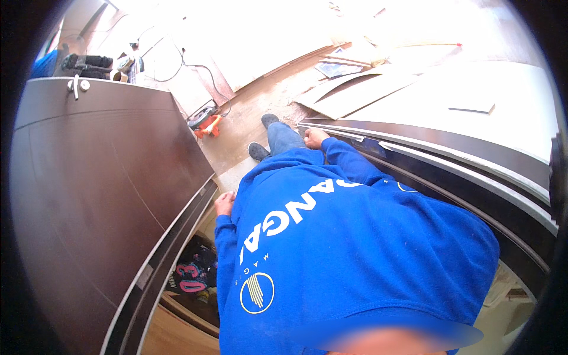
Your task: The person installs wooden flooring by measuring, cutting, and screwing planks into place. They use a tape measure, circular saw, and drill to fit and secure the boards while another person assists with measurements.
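Observation:
My left hand [223, 204] is beside my left hip with its fingers curled in, close to the edge of a dark brown door panel [106, 160]. What it may hold is hidden. Farther forward, my right hand [315, 137] is at the near end of a long dark panel with a pale edge strip [426, 157]. Its fingers are bent together at the panel's end, and anything between them is too small to name. The brown panel on the left carries a silver lever handle [74, 87] at its far edge.
An orange and black power tool [207, 125] with a dark cable stands on the floor beyond my feet. Thin boards [361, 92] and scraps lie at the far right. Dark cloth with pink print [195, 269] lies low on the left, beside a wooden board [171, 331].

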The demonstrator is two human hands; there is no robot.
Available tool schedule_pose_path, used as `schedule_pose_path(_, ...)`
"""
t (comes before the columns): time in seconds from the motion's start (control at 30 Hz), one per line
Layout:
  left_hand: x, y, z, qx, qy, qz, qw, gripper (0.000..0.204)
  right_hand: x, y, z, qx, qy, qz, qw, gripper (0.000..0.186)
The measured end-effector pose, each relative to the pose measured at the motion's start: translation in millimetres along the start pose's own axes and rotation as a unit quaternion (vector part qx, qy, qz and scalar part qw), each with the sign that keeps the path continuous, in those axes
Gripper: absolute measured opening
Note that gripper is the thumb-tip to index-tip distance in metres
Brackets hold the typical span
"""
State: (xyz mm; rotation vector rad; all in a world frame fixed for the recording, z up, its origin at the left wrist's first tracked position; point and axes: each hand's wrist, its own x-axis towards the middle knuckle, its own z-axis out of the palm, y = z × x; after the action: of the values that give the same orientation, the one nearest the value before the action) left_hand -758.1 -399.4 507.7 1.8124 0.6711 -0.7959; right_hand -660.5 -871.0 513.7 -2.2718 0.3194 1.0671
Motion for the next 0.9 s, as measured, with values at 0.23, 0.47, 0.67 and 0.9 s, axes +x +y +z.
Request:
schedule_pose_path(0.23, -38.3, 18.0, -6.4, -0.124, 0.063, -0.149, 0.979, 0.025, -9.1, -12.2, -6.8, 0.046, -0.004, 0.026, 0.999, 0.021)
schedule_pose_path(0.47, -18.0, -59.6, 20.8, 0.036, 0.049, 0.034, 0.998, 0.027, -6.4, -8.4, -5.0, 0.013, 0.026, 0.013, 0.999, 0.022)
schedule_pose_path(0.67, -12.2, -58.6, 26.9, 0.004, 0.064, 0.014, 0.998, 0.027, 6.6, 2.6, 0.9, 0.008, 0.013, 0.026, 1.0, 0.03)
schedule_pose_path(0.9, -42.2, 3.4, 23.7, -0.065, 0.077, -0.055, 0.993, 0.023, 1.6, -0.1, -0.1, -0.009, 0.017, 0.016, 1.0, 0.026)
